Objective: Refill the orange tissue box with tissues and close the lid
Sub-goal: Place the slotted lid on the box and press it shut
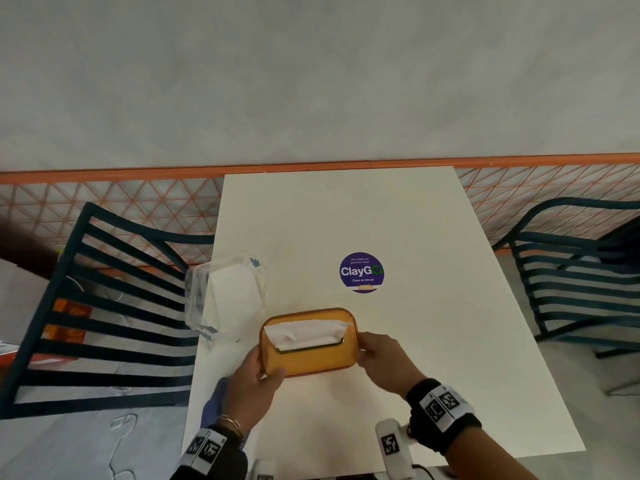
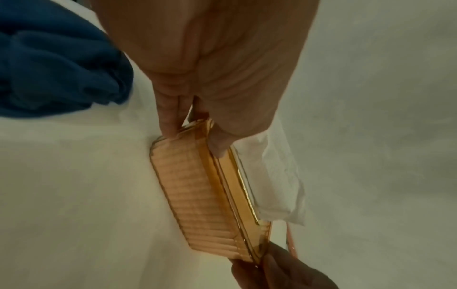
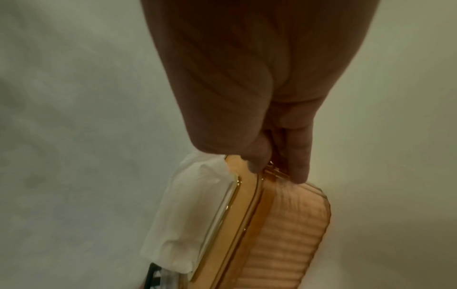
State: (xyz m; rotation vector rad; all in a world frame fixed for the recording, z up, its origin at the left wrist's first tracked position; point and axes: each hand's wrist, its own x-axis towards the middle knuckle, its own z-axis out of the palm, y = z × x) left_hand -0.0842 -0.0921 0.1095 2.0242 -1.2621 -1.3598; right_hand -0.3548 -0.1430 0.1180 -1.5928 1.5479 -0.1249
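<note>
The orange tissue box (image 1: 313, 355) stands on the white table (image 1: 415, 341) near its front, lid down, with a white tissue (image 1: 301, 332) sticking up through the slot. My left hand (image 1: 258, 372) grips the box's left end, thumb on the lid. My right hand (image 1: 375, 351) grips the right end. In the left wrist view the left hand (image 2: 193, 136) pinches the ribbed orange box (image 2: 197, 195) beside the tissue (image 2: 277, 176). In the right wrist view the right hand (image 3: 279, 166) pinches the box (image 3: 284, 234) at a gold clasp, with the tissue (image 3: 193, 205) alongside.
A clear plastic tissue pack (image 1: 227, 296) lies at the table's left edge. A purple round sticker (image 1: 361, 271) is on the table behind the box. Dark slatted chairs stand left (image 1: 104, 306) and right (image 1: 571, 282). A blue cloth (image 2: 56, 58) lies near my left wrist.
</note>
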